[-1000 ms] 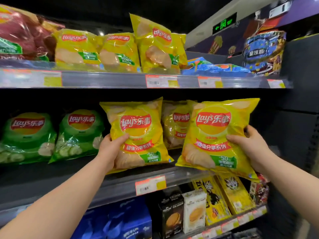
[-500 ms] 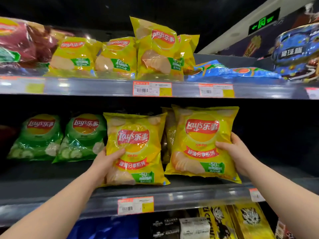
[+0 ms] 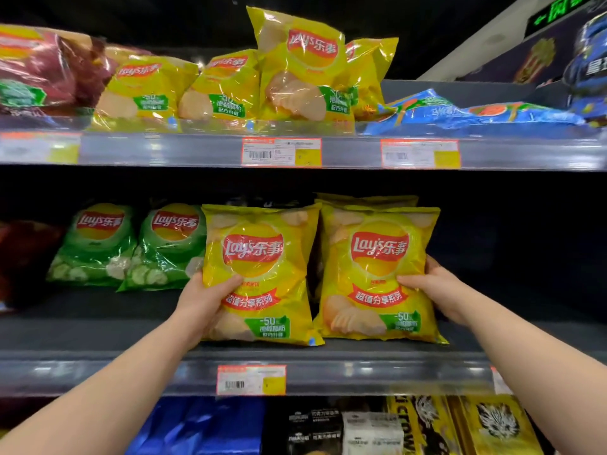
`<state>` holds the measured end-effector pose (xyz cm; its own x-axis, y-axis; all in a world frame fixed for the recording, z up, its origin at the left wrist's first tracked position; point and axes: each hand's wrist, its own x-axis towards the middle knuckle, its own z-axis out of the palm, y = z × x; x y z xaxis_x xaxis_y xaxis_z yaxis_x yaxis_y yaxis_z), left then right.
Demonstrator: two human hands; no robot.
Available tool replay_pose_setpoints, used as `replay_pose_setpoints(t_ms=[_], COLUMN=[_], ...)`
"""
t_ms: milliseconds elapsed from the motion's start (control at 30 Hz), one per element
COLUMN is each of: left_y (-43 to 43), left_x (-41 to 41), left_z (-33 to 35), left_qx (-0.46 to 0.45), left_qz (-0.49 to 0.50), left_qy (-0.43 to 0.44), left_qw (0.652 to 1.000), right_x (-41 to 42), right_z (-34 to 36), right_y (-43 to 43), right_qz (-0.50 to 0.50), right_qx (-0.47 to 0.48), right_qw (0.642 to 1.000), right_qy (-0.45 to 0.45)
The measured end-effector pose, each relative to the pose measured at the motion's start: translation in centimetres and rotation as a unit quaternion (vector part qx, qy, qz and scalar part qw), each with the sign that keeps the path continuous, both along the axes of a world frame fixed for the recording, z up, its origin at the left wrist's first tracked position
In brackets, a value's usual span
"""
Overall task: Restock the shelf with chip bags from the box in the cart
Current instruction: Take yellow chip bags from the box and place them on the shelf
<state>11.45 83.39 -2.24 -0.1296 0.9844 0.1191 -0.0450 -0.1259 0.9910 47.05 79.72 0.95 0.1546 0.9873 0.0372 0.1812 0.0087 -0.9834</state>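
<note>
Here on my feed, two yellow Lay's bags stand upright side by side on the middle shelf (image 3: 377,356), each held by one hand. The left hand (image 3: 203,300) grips the left yellow Lay's bag (image 3: 259,257) at its lower left edge, thumb pressed across the front. Its fingers are tucked behind the bag, so I cannot tell how they lie. The right hand (image 3: 438,290) clasps the right yellow Lay's bag (image 3: 377,257) at its right edge, thumb on the front and fingers (image 3: 430,262) curled round the side. The two bags touch along their inner edges, and both bottoms rest near the shelf's front lip, above a price tag (image 3: 251,379). A third yellow bag (image 3: 364,200) peeks out behind the right one. Two green cucumber Lay's bags (image 3: 131,247) lean just left of the held pair. On the top shelf (image 3: 197,149) I see more yellow Lay's bags (image 3: 295,67), and blue bags (image 3: 460,113) lying flat to their right.
</note>
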Motion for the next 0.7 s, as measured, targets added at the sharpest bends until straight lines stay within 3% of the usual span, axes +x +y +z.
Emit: replay_pose_setpoints(t_ms=[167, 333, 433, 500, 567, 700], left_y=[-0.1, -0.7, -1.4, -2.1, -2.9, -5.0], left_x=[0.1, 0.2, 0.3, 0.1, -0.3, -1.0], left_z=[0.3, 0.7, 1.0, 1.2, 1.5, 2.2], left_qx=[-0.017, 0.000, 0.024, 0.050, 0.064, 0.077], left_qz=[0.002, 0.042, 0.068, 0.100, 0.146, 0.214], left_qy=[0.011, 0.047, 0.081, 0.160, 0.291, 0.567], left_qw=[1.000, 0.998, 0.994, 0.981, 0.943, 0.792], right_x=[0.3, -0.5, -1.0, -1.6, -2.7, -6.3], right_z=[0.0, 0.5, 1.3, 1.9, 2.2, 2.7], right_y=[0.2, -0.3, -0.9, -1.6, -2.3, -3.3], right_qz=[-0.034, -0.132, -0.193, -0.209, -0.187, -0.076], right_qx=[-0.001, 0.077, 0.133, 0.167, 0.201, 0.233], right_qw=[0.999, 0.980, 0.934, 0.873, 0.804, 0.718], right_qy=[-0.041, -0.127, -0.270, -0.409, -0.527, -0.652])
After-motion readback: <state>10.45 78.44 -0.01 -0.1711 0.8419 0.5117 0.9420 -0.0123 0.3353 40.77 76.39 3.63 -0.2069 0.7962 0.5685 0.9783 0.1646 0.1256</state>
